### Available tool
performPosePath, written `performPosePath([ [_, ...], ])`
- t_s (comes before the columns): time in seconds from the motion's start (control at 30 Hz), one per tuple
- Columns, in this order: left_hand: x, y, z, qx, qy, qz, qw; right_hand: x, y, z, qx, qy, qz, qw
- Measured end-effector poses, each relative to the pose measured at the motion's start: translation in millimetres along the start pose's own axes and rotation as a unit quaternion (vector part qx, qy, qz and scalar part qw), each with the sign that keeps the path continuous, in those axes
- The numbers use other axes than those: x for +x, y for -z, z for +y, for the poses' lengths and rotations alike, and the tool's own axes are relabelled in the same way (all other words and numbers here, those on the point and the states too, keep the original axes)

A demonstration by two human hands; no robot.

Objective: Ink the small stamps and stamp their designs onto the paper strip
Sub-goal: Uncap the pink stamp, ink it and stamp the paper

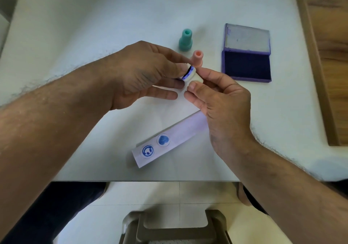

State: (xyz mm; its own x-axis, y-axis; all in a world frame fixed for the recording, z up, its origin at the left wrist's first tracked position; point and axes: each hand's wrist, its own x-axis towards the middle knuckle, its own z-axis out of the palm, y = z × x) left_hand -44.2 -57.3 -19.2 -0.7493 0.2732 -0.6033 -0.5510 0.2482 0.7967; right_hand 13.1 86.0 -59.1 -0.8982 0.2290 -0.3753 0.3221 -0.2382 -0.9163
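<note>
Paper strip (pixel 169 140) lies below both hands gripping a white stamp (pixel 194 77).

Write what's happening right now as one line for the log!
hands: left hand and right hand hold white stamp | paper strip: two blue prints | ink pad: open | teal stamp, pink stamp: standing

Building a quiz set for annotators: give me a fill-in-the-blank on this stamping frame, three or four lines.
1. The paper strip bears ____ stamped designs.
2. The ink pad lies with its lid ____.
3. The stamp standing farthest from the person is ____ in colour.
4. Both hands, left hand and right hand, hold the ____ stamp.

Missing words: two; open; teal; white
</note>
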Motion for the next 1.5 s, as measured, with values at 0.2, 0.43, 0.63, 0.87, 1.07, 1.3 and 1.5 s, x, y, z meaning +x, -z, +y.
performPosePath([
  [0.2,0.9,2.2,-2.7,0.014,-0.017,0.005,1.0,-0.5,0.4,0.4,-0.014,0.013,0.001,1.0],
  [0.43,1.9,4.5,-3.6,0.047,-0.023,0.022,0.998,-0.3,0.2,1.7,-0.027,0.02,0.001,0.999],
  [0.63,3.7,3.0,-5.2,0.042,-0.013,0.027,0.999,0.6,0.2,2.6,-0.038,0.025,-0.005,0.999],
  [0.87,2.9,2.4,-4.7,0.036,-0.027,0.039,0.998,1.7,3.8,0.3,-0.001,0.001,-0.007,1.0],
  [1.07,2.6,0.6,-7.4,-0.005,-0.01,0.034,0.999,0.3,5.1,-0.1,0.028,0.001,-0.003,1.0],
  [1.3,1.4,-3.0,-10.4,-0.036,-0.031,0.018,0.999,0.8,6.4,0.9,0.001,0.012,0.004,1.0],
  [1.5,3.4,-3.2,-10.6,-0.049,-0.013,0.005,0.999,4.7,6.4,2.2,-0.013,-0.004,0.011,1.0],
])
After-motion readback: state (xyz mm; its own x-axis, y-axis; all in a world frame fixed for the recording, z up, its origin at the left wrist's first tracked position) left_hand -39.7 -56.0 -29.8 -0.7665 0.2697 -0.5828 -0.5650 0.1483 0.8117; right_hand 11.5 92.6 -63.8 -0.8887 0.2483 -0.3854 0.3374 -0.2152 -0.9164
